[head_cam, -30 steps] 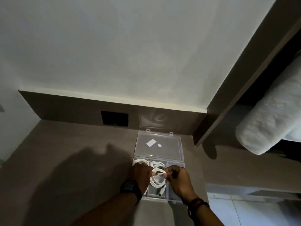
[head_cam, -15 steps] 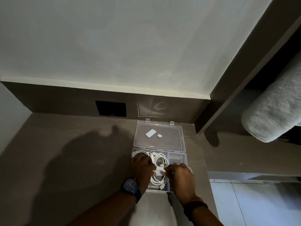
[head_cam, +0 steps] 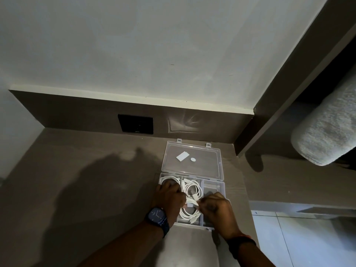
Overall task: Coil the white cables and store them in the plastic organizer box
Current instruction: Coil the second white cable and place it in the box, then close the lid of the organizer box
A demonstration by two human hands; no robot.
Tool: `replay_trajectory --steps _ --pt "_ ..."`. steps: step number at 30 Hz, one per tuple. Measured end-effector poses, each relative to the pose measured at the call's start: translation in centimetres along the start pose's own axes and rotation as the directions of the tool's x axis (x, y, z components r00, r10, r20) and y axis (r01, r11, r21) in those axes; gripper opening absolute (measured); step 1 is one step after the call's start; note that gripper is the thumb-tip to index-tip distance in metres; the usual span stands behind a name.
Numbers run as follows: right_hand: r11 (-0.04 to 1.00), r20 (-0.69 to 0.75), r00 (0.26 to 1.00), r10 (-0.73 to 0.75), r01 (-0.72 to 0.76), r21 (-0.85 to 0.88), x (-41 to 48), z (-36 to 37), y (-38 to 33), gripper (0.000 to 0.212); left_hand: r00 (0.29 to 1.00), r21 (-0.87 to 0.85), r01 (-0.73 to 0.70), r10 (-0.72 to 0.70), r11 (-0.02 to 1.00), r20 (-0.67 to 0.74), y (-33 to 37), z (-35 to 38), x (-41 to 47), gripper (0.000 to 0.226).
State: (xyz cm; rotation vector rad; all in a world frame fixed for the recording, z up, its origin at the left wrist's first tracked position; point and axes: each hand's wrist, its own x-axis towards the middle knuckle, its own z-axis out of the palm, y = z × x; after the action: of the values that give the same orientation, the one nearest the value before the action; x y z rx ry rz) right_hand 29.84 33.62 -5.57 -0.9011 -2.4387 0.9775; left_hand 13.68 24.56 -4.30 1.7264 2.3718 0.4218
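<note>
Both hands working over the clear plastic organizer box [head_cam: 213,185] on the brown countertop [head_cam: 96,180].
Left hand [head_cam: 169,197] and right hand [head_cam: 215,208], fingers curled, pinch a coiled white cable [head_cam: 189,211] over the box's middle compartment; another white coil [head_cam: 193,187] lies behind it.

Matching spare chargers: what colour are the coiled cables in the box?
White, plain; the coiled cables show best in the head view.
</note>
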Motion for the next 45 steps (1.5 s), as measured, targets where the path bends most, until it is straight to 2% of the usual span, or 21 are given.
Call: replay_trajectory --steps 1,3,4,6,9,11,14,17,19,22,24,27,29,31,33,35,37,39,40,42,45 --pt "0.999 0.024 0.998 0.051 -0.052 0.014 0.1 -0.1 0.2 0.011 0.998 -0.035 0.042 -0.041 0.998 0.049 -0.1 0.2 0.1 0.013" --pt "0.993 0.076 0.990 0.118 -0.117 -0.016 0.6 -0.6 0.0 0.011 0.988 0.003 0.071 -0.071 0.997 0.140 -0.1 0.5 0.2 0.011" --pt "0.992 0.110 0.987 0.119 -0.113 -0.059 0.9 -0.9 -0.3 0.010 0.984 0.019 0.073 -0.075 0.997 0.162 -0.1 0.5 0.2 0.012" --pt "0.965 0.196 0.978 0.074 -0.021 -0.261 1.5 -1.1 -0.8 0.008 0.979 0.059 0.066 -0.076 0.996 0.189 0.3 0.2 0.4 0.015" --pt "0.796 0.299 0.954 0.034 0.155 -0.586 1.9 -0.8 -2.7 0.012 0.971 0.168 0.050 -0.087 0.985 0.224 0.9 0.1 0.4 0.023" --pt "0.689 0.305 0.950 0.070 0.175 -0.704 1.4 -0.2 -3.9 0.017 0.961 0.198 0.078 -0.127 0.977 0.247 1.2 0.6 0.2 0.027" --pt "0.673 0.284 0.957 0.056 0.174 -0.719 0.9 0.4 -4.1 0.020 0.958 0.192 0.099 -0.145 0.976 0.247 1.2 0.7 0.1 0.027" --pt "0.649 0.284 0.957 0.052 0.184 -0.738 0.4 0.3 -4.6 0.036 0.954 0.196 0.089 -0.140 0.977 0.264 1.3 0.4 -0.1 0.027" --pt "0.644 0.290 0.957 0.016 0.212 -0.735 0.1 0.5 -4.9 0.038 0.956 0.213 0.067 -0.124 0.975 0.266 1.3 0.4 -0.2 0.028" --pt "0.649 0.316 0.948 -0.040 0.265 -0.713 -0.5 0.4 -4.9 0.032 0.965 0.207 0.023 -0.076 0.978 0.252 0.9 0.2 -0.6 0.027" --pt "0.686 0.263 0.962 -0.077 0.242 -0.686 -0.7 0.1 -4.8 0.027 0.975 0.163 0.003 -0.040 0.987 0.219 0.3 0.0 -0.8 0.026" --pt "0.761 0.182 0.979 -0.091 0.186 -0.621 -0.3 -0.6 -5.0 0.028 1.000 -0.031 -0.021 0.021 0.999 -0.005 -0.9 -0.4 -0.5 0.016" --pt "0.851 0.060 0.997 -0.040 0.066 -0.522 0.4 -1.1 -4.8 0.025 0.992 -0.215 0.019 -0.045 0.976 -0.115 -1.9 -0.7 0.2 0.019" --pt "0.922 -0.130 0.987 0.095 -0.137 -0.363 1.8 -1.8 -4.2 0.015 0.965 -0.377 0.126 -0.201 0.918 -0.166 -3.3 -1.3 1.6 0.020" --pt "0.919 -0.252 0.931 0.264 -0.322 -0.226 3.6 -2.1 -3.3 0.011 0.919 -0.456 0.284 -0.375 0.844 -0.120 -4.8 -1.9 3.3 0.026" --pt "0.875 -0.279 0.869 0.408 -0.459 -0.151 5.2 -2.2 -2.2 0.027 0.878 -0.450 0.423 -0.478 0.786 -0.008 -6.0 -1.9 5.2 0.050" --pt "0.831 -0.248 0.814 0.526 -0.553 -0.051 6.9 -2.1 -1.4 0.039 0.818 -0.587 0.542 -0.537 0.602 0.205 -6.8 -1.8 7.3 0.074" --pt "0.779 -0.191 0.757 0.624 -0.621 0.084 8.3 -2.0 -0.7 0.050 0.756 -0.678 0.625 -0.516 0.387 0.402 -7.3 -1.6 9.1 0.088" --pt "0.752 -0.178 0.731 0.659 -0.645 0.137 9.0 -2.0 -0.4 0.056 0.737 -0.681 0.648 -0.505 0.341 0.448 -7.7 -1.6 9.8 0.090" --pt "0.695 -0.158 0.678 0.718 -0.685 0.218 10.3 -2.3 0.0 0.068 0.724 -0.698 0.659 -0.489 0.281 0.487 -8.5 -1.8 10.9 0.085" --pt "0.644 -0.107 0.647 0.755 -0.700 0.309 11.3 -2.9 -0.2 0.087 0.762 -0.766 0.604 -0.445 0.223 0.471 -9.0 -2.4 11.5 0.047"
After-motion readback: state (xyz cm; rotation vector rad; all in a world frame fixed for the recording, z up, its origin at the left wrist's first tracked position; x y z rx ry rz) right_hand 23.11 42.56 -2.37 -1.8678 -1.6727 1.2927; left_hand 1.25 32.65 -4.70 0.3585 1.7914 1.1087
